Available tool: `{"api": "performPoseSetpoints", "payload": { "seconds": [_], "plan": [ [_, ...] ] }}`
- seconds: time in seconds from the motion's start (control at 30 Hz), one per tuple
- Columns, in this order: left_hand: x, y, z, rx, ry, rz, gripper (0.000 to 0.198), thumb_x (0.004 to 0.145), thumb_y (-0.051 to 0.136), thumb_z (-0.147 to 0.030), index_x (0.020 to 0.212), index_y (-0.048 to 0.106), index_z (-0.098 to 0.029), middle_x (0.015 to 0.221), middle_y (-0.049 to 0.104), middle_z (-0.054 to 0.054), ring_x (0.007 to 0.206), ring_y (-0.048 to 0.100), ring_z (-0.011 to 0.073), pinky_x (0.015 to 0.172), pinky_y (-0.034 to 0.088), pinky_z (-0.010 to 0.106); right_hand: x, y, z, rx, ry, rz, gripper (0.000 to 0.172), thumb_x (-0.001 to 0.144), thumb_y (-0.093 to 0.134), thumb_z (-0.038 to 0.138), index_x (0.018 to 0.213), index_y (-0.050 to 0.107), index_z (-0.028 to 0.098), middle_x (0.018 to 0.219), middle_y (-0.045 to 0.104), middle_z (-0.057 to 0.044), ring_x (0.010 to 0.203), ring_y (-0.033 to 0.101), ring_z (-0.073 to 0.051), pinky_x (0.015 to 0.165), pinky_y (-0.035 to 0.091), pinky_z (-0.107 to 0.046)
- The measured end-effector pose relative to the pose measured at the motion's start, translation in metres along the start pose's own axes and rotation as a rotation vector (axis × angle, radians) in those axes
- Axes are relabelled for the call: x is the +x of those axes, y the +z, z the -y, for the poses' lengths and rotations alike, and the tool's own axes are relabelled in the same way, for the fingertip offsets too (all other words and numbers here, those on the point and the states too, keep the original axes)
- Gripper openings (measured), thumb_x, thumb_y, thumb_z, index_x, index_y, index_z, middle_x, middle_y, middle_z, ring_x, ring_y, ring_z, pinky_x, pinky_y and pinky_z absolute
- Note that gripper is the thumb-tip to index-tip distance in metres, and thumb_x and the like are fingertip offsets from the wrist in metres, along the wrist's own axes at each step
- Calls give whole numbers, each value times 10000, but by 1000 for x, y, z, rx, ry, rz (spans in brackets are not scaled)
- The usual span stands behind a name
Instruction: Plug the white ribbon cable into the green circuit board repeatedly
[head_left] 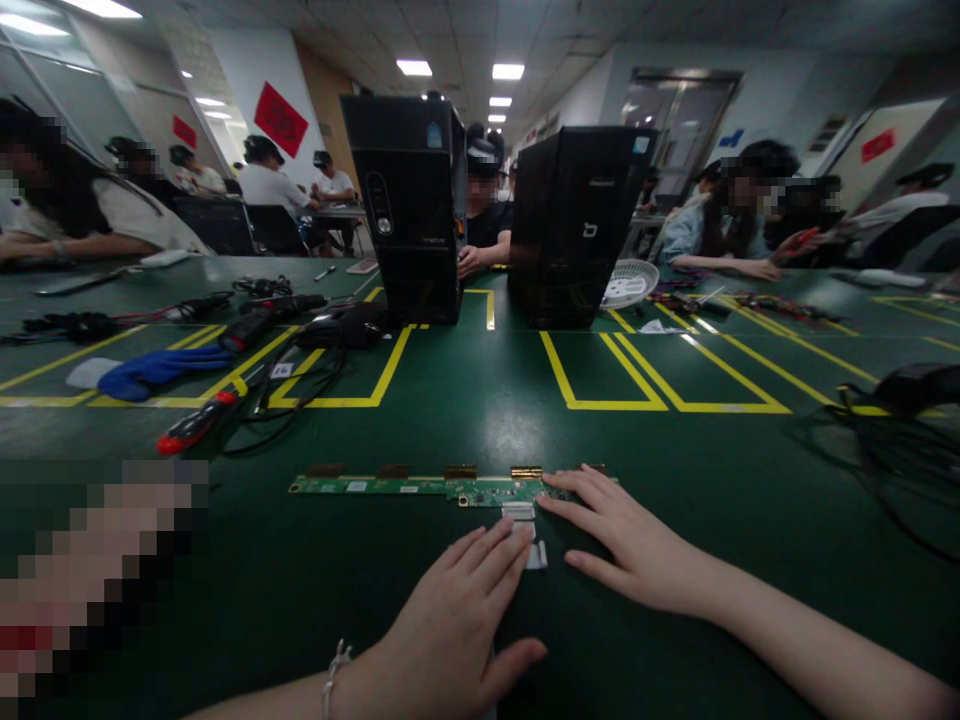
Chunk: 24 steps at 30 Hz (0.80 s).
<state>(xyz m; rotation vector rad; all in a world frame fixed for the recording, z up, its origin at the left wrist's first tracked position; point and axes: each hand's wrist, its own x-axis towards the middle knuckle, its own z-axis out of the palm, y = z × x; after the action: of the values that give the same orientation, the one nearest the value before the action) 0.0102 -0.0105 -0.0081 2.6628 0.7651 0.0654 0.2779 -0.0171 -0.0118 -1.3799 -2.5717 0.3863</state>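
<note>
One released grip, the nearer right hand (626, 540), rests on the right part of the green circuit board (409, 488), lying crosswise on the tabletop (487, 430); the left hand (465, 590), also released, partly covers a white strip (518, 511).

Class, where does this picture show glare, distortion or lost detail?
Head view throughout: ceiling lights glare; a sheen brightens the green tabletop; dark computer towers lean outward, suggesting lens distortion; markings on the circuit board are illegible; pixel blocks cover the lower left.
</note>
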Motion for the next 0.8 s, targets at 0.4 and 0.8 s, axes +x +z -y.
{"api": "performPoseSetpoints", "payload": {
  "seconds": [0.4,0.8],
  "plan": [
    [-2,2,1,0,-1,-45,699,941,480,-524,1500,336,-131,1554,350,118,1417,347,290,1148,322,447,0,2,-3,0,13,27,573,960,463,515,1490,347,329,1546,345,-50,1432,272,-270,1188,182,-555],
    [0,1,1,-7,-14,-21,689,950,483,-494,1508,317,-126,1563,318,116,1430,317,273,1164,302,434,0,1,-5,37,-1,41,581,950,482,516,1485,355,328,1551,333,-61,1442,246,-284,1178,168,-588]
  ]
}}
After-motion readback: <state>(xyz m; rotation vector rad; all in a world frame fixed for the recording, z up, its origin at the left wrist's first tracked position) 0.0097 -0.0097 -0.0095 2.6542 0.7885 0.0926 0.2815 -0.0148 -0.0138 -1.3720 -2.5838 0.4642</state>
